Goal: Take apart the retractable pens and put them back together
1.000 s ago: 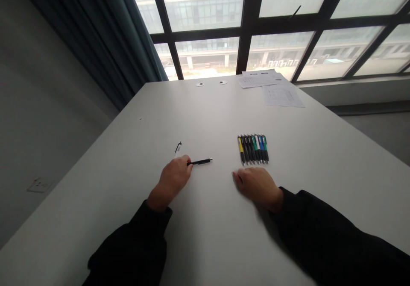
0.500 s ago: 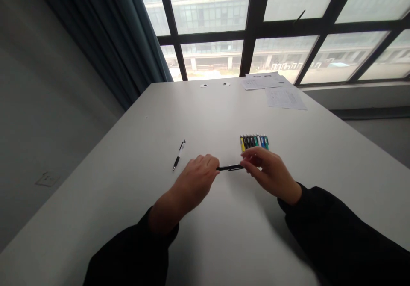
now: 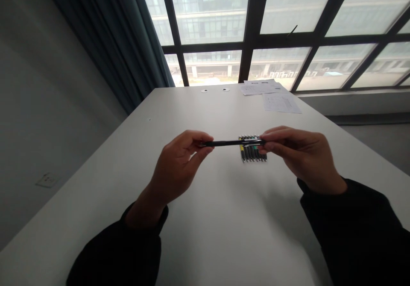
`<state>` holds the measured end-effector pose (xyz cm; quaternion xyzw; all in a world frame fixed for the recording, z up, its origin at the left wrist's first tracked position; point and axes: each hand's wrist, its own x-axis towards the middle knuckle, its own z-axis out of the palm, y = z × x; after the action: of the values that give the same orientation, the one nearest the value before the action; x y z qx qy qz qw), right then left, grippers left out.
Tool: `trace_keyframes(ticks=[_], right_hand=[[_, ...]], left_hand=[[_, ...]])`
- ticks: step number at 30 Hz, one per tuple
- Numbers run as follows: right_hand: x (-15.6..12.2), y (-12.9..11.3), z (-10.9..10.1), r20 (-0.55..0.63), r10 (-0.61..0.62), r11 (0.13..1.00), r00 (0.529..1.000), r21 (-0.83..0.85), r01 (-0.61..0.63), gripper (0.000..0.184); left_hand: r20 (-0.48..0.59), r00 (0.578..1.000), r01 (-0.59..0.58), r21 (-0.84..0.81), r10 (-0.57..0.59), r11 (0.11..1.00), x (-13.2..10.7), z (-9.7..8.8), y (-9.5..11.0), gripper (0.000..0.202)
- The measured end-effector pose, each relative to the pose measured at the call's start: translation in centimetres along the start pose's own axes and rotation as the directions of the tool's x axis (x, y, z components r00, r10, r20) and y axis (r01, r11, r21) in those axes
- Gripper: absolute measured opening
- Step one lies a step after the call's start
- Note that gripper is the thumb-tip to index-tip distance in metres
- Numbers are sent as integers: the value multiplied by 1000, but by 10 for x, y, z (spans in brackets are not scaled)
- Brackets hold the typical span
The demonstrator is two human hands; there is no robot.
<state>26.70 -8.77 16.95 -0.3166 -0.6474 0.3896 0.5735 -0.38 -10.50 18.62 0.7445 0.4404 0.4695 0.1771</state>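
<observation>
The left hand (image 3: 181,162) and right hand (image 3: 303,155) pinch opposite ends of a black pen (image 3: 232,143), held level. The pen crosses above a row of retractable pens (image 3: 253,154) on the table (image 3: 205,243).

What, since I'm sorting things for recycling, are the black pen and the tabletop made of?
The black pen looks like semi-gloss plastic, going by its dark barrel with a faint sheen, though metal can't be ruled out at this blur. The tabletop looks like matte white laminate: smooth, even and softly reflective. Its core doesn't show.
</observation>
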Motion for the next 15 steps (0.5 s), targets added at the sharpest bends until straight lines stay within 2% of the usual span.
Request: trace_keyframes(ticks=[2,4,7,10,12,15], right_hand=[[0,-10,1,-63,-21,1000,998,10,22,15],[3,-18,2,-122,-33,999,992,18,35,18],[10,-25,2,-183,-48,998,982,27,54,21],[23,-25,3,-204,-74,996,976,39,84,18],[32,-23,4,-234,-110,993,966,17,117,15],[46,-19,3,-284,-193,981,939,-69,180,13]], left_hand=[[-69,996,55,-93,-62,994,-1,-6,11,16],[-134,987,61,-177,-85,982,2,-8,19,16],[-228,970,16,-280,-83,960,10,-5,26,15],[-290,954,-37,-371,-78,928,22,0,23,12],[-327,944,-89,-379,-43,921,32,3,18,10],[-376,925,-169,-288,51,943,50,10,12,10]])
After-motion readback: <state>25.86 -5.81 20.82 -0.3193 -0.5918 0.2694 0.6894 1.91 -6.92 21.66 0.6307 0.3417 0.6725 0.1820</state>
